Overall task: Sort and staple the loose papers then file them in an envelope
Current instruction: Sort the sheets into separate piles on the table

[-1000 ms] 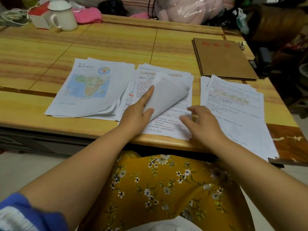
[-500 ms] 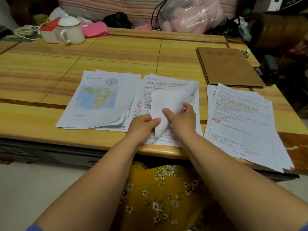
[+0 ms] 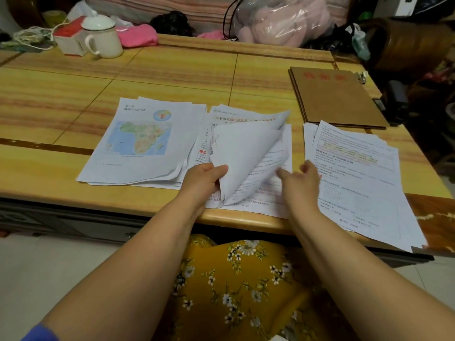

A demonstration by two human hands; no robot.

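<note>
Three loose stacks of printed papers lie along the near edge of the wooden table [image 3: 172, 70]. The left stack [image 3: 145, 141] has a map of Africa on top. My left hand [image 3: 203, 179] pinches the lower corner of folded-up sheets [image 3: 243, 156] of the middle stack, holding them curled leftward. My right hand [image 3: 299, 179] hovers blurred over the middle stack's right edge with fingers loose, holding nothing. The right stack [image 3: 357, 173] of text pages overhangs the table's front edge. Brown envelopes [image 3: 337, 97] lie flat behind it.
A white lidded mug [image 3: 102, 36], a red and white box [image 3: 69, 40] and a pink cloth [image 3: 138, 35] sit at the far left. A clear bag [image 3: 278, 18] holding something pink stands at the back. A dark stapler-like object [image 3: 394, 102] lies off the right edge.
My right hand let go of the folded sheets and moved right toward the stack's edge. My left hand keeps its pinch on the curled sheets, which now fan open wider.
</note>
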